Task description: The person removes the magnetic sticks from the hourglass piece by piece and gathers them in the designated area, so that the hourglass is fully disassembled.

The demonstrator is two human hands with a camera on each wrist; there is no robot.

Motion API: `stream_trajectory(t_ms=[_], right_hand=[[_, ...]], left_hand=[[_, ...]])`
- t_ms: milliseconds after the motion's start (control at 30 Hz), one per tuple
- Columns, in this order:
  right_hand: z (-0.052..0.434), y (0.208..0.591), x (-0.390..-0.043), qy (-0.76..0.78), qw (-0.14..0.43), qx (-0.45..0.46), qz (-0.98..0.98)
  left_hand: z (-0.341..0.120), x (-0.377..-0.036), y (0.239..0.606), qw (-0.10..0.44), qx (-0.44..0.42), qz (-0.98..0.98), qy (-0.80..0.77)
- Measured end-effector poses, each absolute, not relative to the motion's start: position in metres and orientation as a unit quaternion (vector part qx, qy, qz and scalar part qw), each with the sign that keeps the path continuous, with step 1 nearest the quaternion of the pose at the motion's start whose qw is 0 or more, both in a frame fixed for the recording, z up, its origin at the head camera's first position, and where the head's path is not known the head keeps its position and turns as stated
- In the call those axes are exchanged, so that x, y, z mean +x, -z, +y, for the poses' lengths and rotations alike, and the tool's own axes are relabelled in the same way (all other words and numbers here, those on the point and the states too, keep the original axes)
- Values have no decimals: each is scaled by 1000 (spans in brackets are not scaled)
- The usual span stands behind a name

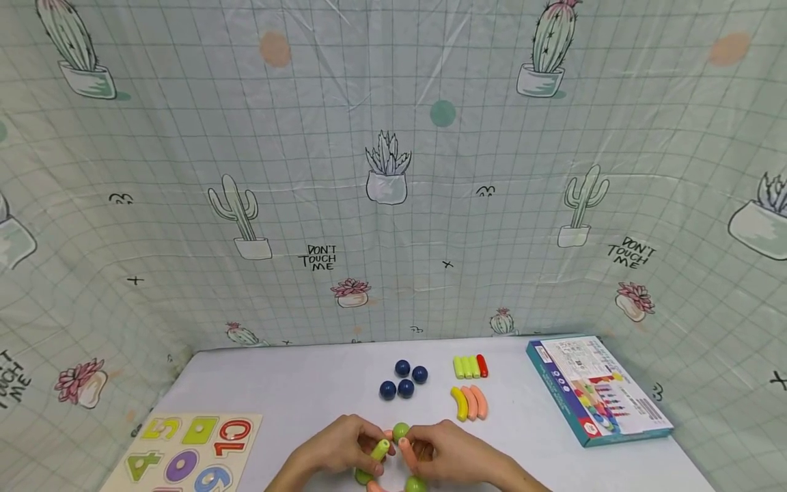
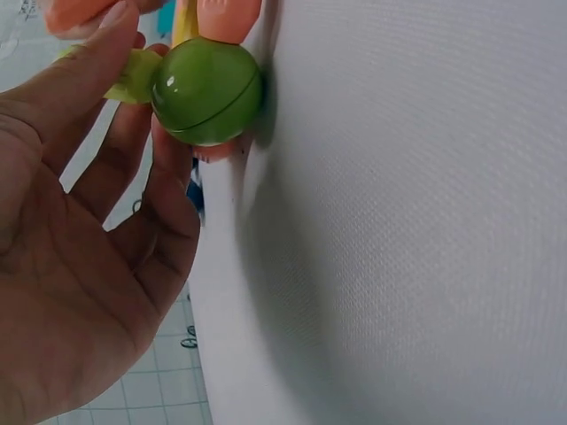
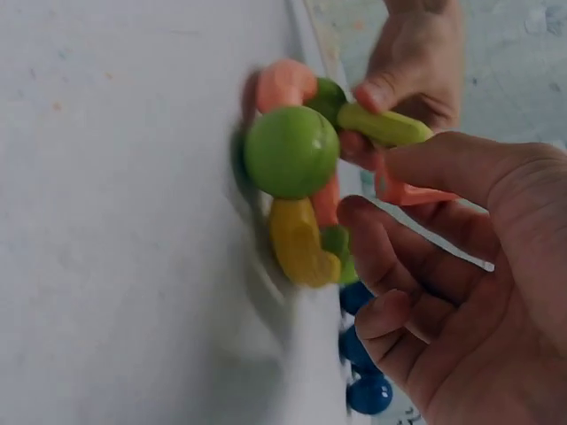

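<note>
Low at the table's near edge, both hands work on a small ring of toy pieces: green balls (image 1: 401,430) joined by curved sticks. My left hand (image 1: 353,444) pinches a light-green stick (image 1: 379,451) between thumb and fingers. My right hand (image 1: 433,447) pinches an orange stick (image 1: 406,452) right beside it. The right wrist view shows a green ball (image 3: 291,151), a yellow curved piece (image 3: 299,241), an orange piece (image 3: 283,84), the light-green stick (image 3: 383,126) and the orange stick (image 3: 412,190). In the left wrist view a green ball (image 2: 207,90) sits at the left fingers.
Several blue balls (image 1: 402,380) lie behind the hands. To their right lie short yellow-green and red sticks (image 1: 470,367) and curved yellow and orange pieces (image 1: 469,402). A toy box (image 1: 596,389) lies at the right, a number puzzle board (image 1: 184,451) at the left. Cactus-print sheeting surrounds the white table (image 1: 295,389).
</note>
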State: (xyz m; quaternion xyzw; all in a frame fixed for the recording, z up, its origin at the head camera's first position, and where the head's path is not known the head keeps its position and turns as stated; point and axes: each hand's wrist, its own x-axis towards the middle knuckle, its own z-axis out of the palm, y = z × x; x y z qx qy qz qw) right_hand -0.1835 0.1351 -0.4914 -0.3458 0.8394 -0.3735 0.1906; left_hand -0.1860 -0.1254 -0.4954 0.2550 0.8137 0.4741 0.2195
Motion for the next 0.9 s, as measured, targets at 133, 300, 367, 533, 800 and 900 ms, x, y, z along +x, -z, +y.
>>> stream_trajectory(t_ms=[133,300,367,533,800,900], right_hand=[[144,484,-192,389,156,-305,855],[164,478,-206,400,102,-265,871],[172,477,-213,412,88,-231,877],[196,479,-231,444,52,-120,887],[228,496,-259,408,-30,-24,912],[235,503,-268,402,-28,-4,915]], left_hand=[[-124,-186,495,222,252,815,-472],[-123,-185,495,221,247,823,-460],[-123,-185,495,223,246,824,-460],[-123,-184,496,233,246,815,-470],[-123,-184,498,236,254,813,-467],[-122,-184,498,239,254,813,-466]])
